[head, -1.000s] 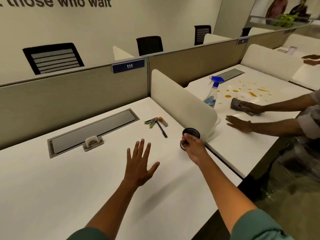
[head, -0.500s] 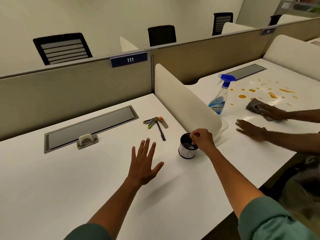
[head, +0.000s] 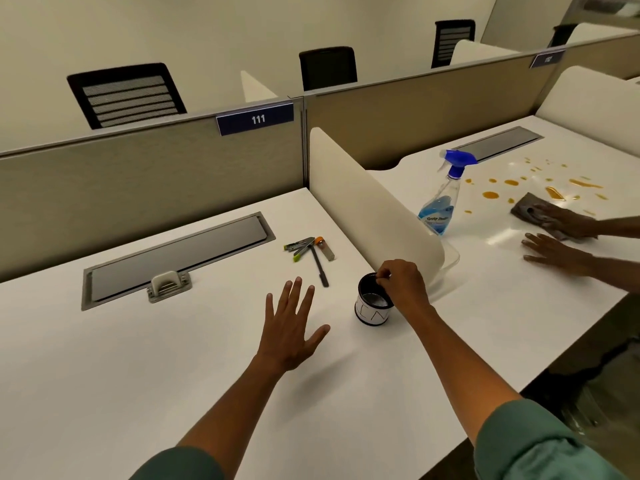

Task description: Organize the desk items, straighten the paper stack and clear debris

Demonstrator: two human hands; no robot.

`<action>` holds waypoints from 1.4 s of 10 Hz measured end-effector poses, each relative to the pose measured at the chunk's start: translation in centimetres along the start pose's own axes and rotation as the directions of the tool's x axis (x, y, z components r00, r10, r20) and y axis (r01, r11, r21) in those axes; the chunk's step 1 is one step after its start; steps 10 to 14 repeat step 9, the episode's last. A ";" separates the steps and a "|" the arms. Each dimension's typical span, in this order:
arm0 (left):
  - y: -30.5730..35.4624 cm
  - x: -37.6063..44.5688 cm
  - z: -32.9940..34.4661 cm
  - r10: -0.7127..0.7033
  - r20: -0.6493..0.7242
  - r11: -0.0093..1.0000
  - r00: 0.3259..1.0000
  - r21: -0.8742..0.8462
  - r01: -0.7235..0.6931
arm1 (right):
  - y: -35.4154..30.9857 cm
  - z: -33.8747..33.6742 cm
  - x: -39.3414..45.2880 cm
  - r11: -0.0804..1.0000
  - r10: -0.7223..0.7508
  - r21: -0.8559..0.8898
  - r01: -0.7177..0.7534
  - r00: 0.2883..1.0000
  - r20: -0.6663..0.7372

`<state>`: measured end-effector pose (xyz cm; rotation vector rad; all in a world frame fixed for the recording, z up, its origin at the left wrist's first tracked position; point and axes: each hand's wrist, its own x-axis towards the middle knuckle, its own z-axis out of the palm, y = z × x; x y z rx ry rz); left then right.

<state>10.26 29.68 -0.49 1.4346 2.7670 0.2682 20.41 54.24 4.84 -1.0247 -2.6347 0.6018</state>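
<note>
The small round black-rimmed cup with a white band [head: 372,306] now stands upright on the white desk [head: 138,358] just beside the end of the cream divider panel [head: 363,202]; a second ago it lay tipped against that panel. The right hand [head: 403,285] pinches its far rim, while the left hand [head: 291,330] hovers spread and flat over the desk. By my reading the holder is ready, and the loose pens and markers [head: 310,249] nearby are what it should take next.

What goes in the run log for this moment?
right hand: pinching rim, upright black-and-white round cup | left hand: open over white desk
</note>
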 end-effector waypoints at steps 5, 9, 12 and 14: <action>-4.2 -3.8 -0.9 -0.125 -0.016 0.992 0.992 -0.009 0.125 | -7.0 4.3 -3.3 0.918 -0.239 0.251 0.307 0.933 -0.269; -15.2 -15.3 -3.7 -0.357 -0.109 0.934 0.928 -0.056 0.353 | -21.7 13.5 -12.3 0.910 -0.405 -0.005 0.414 0.892 0.199; -15.2 -15.3 -3.7 -0.357 -0.109 0.934 0.928 -0.056 0.353 | -21.7 13.5 -12.3 0.910 -0.405 -0.005 0.414 0.892 0.199; -15.2 -15.3 -3.7 -0.357 -0.109 0.934 0.928 -0.056 0.353 | -21.7 13.5 -12.3 0.910 -0.405 -0.005 0.414 0.892 0.199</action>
